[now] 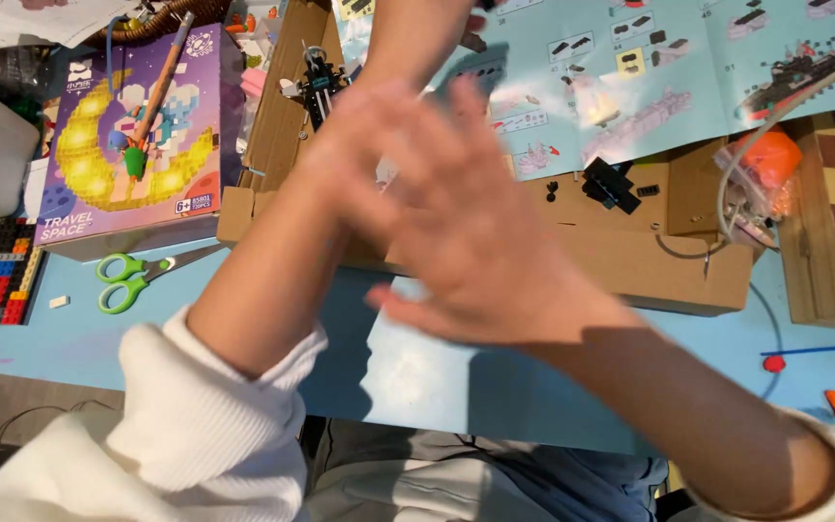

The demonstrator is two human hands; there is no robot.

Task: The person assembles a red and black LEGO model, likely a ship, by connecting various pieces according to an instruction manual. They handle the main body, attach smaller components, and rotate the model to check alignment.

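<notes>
Your hands cross above the near edge of the bench point(70, 338), blurred: the left hand point(364, 155) under, the right hand point(480, 242) over it, fingers point(437, 116) of both spread and released, grasping nothing. The nearest thing is the cardboard tray point(659, 266) right behind them, its long axis running left to right along the bench; whether your fingers touch it you cannot tell. A black block piece point(611, 184) lies in the tray, just right of your right hand. Open bench lies left, by the green scissors point(128, 280), which point right; the purple box point(128, 135) and instruction sheet point(688, 68) crowd the far side.
</notes>
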